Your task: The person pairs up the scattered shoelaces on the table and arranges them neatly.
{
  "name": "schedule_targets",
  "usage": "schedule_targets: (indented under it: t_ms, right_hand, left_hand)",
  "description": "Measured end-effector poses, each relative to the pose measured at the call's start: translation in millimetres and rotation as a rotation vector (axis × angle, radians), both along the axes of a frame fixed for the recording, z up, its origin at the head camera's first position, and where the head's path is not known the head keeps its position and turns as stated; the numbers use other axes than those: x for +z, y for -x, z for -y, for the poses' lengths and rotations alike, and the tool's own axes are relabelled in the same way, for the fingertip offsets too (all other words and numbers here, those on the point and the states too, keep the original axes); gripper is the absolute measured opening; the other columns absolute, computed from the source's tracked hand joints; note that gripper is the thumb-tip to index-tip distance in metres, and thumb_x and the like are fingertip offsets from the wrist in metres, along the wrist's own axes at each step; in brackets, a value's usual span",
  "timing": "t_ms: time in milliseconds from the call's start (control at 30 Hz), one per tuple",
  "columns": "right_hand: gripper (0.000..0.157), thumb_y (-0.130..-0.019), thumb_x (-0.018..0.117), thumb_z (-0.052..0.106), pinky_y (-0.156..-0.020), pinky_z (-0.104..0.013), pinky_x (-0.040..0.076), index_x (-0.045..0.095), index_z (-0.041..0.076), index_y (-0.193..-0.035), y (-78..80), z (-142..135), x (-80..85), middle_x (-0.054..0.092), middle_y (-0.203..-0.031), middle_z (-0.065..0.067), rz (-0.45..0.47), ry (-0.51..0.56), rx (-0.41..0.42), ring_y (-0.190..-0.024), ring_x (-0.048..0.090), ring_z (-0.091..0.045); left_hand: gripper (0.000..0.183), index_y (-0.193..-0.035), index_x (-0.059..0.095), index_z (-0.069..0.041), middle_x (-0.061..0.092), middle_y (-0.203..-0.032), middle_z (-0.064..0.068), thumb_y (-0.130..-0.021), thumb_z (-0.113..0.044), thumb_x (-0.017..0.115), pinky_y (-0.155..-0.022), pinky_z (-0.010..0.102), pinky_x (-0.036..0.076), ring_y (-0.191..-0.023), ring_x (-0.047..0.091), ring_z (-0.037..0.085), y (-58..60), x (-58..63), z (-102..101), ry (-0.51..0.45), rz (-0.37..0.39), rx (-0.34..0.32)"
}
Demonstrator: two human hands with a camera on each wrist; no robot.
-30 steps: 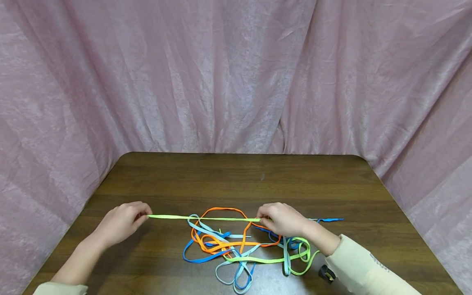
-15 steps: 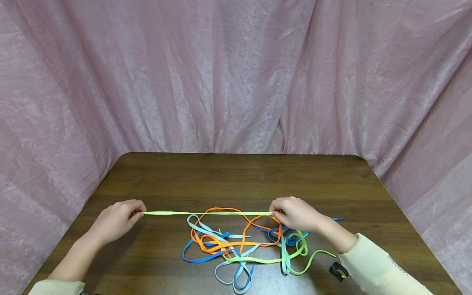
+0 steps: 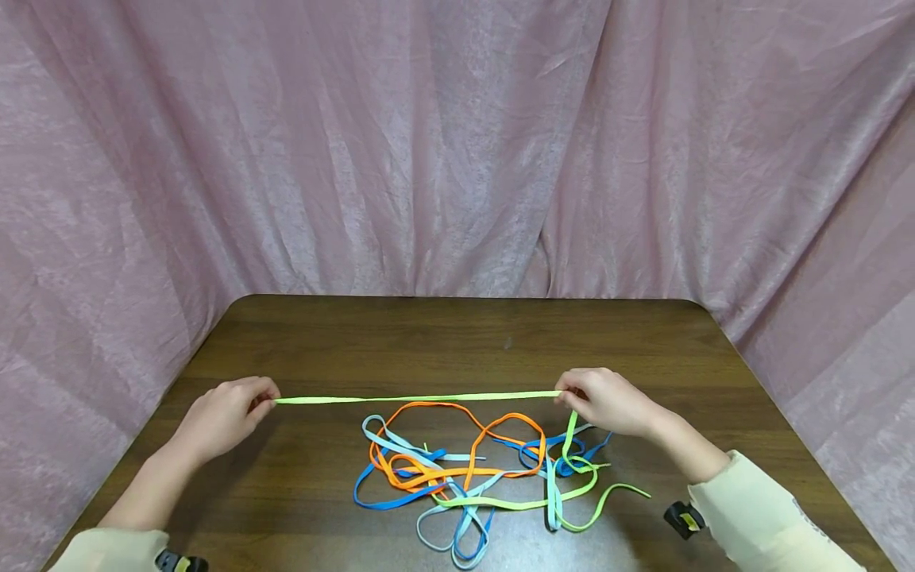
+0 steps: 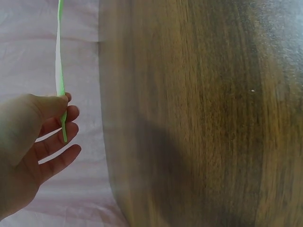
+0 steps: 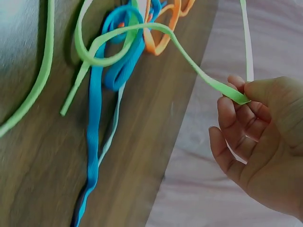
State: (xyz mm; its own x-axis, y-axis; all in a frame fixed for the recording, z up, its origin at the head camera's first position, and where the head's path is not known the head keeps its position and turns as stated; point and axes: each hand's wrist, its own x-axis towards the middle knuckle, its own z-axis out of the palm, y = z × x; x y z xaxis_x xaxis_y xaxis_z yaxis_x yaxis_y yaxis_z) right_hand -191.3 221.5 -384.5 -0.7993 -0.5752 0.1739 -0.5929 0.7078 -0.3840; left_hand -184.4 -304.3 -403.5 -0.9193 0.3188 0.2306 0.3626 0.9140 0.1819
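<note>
A flat yellow-green shoelace point(image 3: 429, 397) is stretched nearly level between the two hands, beyond a tangle of other laces. My left hand point(image 3: 229, 415) pinches it near one end; in the left wrist view its tip point(image 4: 65, 132) pokes out below the thumb. My right hand point(image 3: 608, 401) pinches the same lace farther along, and in the right wrist view the slack part point(image 5: 189, 61) runs from the fingers back to the pile. That pile holds an orange lace point(image 3: 515, 417), blue laces point(image 3: 386, 504), pale blue laces point(image 3: 429, 531) and more yellow-green lace point(image 3: 500, 504).
The brown wooden table point(image 3: 457, 342) has rounded far corners. Pink curtains point(image 3: 429, 159) hang behind it and at both sides. A black wrist device point(image 3: 684, 519) sits by the right sleeve, another point(image 3: 182, 562) by the left.
My right hand has slid right and away along the lace, lengthening the taut stretch. My left hand has moved slightly left and away. Slack green lace now rises from the pile to the right hand.
</note>
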Motion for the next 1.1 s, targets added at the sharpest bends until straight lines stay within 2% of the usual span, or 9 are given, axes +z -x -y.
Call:
schedule_targets:
  t_ms: [133,267,667,867,1100]
  right_hand:
    - [0.011,-0.084,0.064,0.010,-0.051,-0.018,0.037,0.064,0.019,-0.079,4.5,-9.9,-0.5,0.053,-0.066,0.013,-0.044,0.013,-0.015,-0.055,0.041,0.003]
    - [0.014,-0.083,0.064,0.006,-0.052,-0.019,0.038,0.064,0.019,-0.078,9.1,-19.5,-2.3,0.055,-0.067,0.014,-0.078,0.014,-0.029,-0.056,0.042,0.003]
    - [0.018,-0.083,0.061,0.003,-0.054,-0.021,0.040,0.065,0.020,-0.078,14.6,-50.2,-7.6,0.060,-0.072,0.016,-0.069,-0.042,-0.118,-0.060,0.047,0.003]
    - [0.014,-0.083,0.063,0.006,-0.055,-0.023,0.040,0.064,0.019,-0.078,16.6,-65.8,-10.7,0.060,-0.070,0.011,-0.074,-0.063,-0.163,-0.061,0.047,0.001]
    - [0.010,-0.084,0.061,0.007,-0.055,-0.026,0.041,0.066,0.016,-0.081,17.9,-81.5,-13.9,0.063,-0.073,0.007,-0.072,-0.099,-0.199,-0.061,0.048,-0.001]
  left_hand:
    - [0.008,-0.084,0.063,-0.018,0.053,-0.069,-0.010,-0.081,-0.011,0.066,-0.048,0.029,0.034,-0.055,0.043,0.008,3.7,-1.5,1.3,-0.001,-0.003,0.002]
    - [0.007,-0.086,0.063,-0.016,0.053,-0.069,-0.009,-0.082,-0.011,0.065,-0.048,0.029,0.034,-0.056,0.043,0.009,7.1,-4.6,3.2,-0.010,0.011,0.012]
    - [0.005,-0.087,0.063,-0.014,0.057,-0.071,-0.005,-0.083,-0.011,0.064,-0.047,0.031,0.034,-0.055,0.044,0.011,12.8,-13.6,13.7,-0.019,0.035,0.055]
    - [0.005,-0.087,0.064,-0.014,0.063,-0.077,-0.001,-0.083,-0.011,0.063,-0.046,0.033,0.035,-0.055,0.045,0.011,15.4,-15.9,18.8,-0.019,0.033,0.061]
    - [0.005,-0.087,0.064,-0.014,0.058,-0.073,-0.004,-0.082,-0.011,0.064,-0.046,0.033,0.037,-0.057,0.048,0.012,19.8,-15.6,20.5,-0.006,0.036,0.072]
